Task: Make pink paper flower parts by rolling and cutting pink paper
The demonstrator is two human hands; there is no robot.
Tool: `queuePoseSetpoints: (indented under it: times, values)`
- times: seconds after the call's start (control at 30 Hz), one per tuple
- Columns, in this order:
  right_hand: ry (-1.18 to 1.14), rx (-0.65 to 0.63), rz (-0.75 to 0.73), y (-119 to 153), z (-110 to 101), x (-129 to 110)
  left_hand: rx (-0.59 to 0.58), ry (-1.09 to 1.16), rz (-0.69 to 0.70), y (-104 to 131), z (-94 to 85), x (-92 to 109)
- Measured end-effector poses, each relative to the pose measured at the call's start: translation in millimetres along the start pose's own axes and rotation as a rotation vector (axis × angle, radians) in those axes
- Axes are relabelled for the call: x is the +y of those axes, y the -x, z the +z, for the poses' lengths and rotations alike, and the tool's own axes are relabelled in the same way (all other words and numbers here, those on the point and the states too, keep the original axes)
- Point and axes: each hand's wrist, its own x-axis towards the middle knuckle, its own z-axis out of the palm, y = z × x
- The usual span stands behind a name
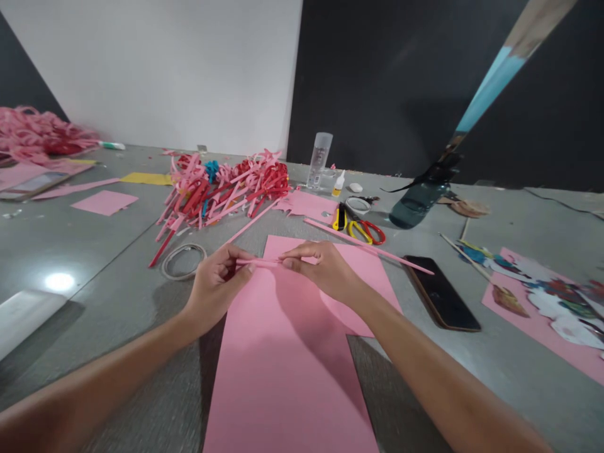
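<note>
My left hand [213, 284] pinches a narrow pink paper strip [265, 263] between thumb and fingers. At the strip's other end, the thumb and fingertips of my right hand [325, 272] are closed on it. Both hands are just above large pink paper sheets [283, 384], which overlap in front of me. Beyond my right hand, another long pink strip [368, 245] lies slantwise, its near end across a dark phone [443, 292]. Scissors with red and yellow handles [365, 233] lie behind that strip. My fingertips partly hide the held strip.
A heap of pink and red strips [231, 189] lies behind my left hand, near a tape roll [183, 262]. Further back stand a clear bottle [319, 160] and a small glue bottle [338, 184]. A dark bottle [418, 201] and paper cutouts [561, 296] are at right.
</note>
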Motion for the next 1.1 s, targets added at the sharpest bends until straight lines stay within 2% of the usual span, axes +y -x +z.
queuePoseSetpoints:
  times: [0.33, 0.6, 0.73, 0.83, 0.93, 1.03, 1.1]
  values:
    - [0.020, -0.152, 0.143, -1, -3, -8, -0.019, -0.054, 0.043, 2, 1.7, 1]
    - [0.049, -0.139, 0.129, 2, 0, -9, -0.115, -0.148, 0.094, 0, -2.4, 1]
    - [0.083, -0.141, 0.123, 5, 3, -11, -0.170, -0.338, 0.187, -3, -4.2, 4]
    - [0.084, -0.149, 0.098, 7, 7, -14, -0.207, -0.573, 0.340, -3, -6.1, 6]
    - [0.072, -0.157, 0.095, 8, 13, -17, -0.308, -0.758, 0.467, -2, -7.4, 8]
    - [0.081, -0.158, 0.114, 9, 18, -19, -0.437, -0.862, 0.461, -2, -6.5, 9]
    - [0.092, -0.147, 0.120, 9, 20, -20, -0.482, -0.879, 0.440, -2, -5.3, 9]
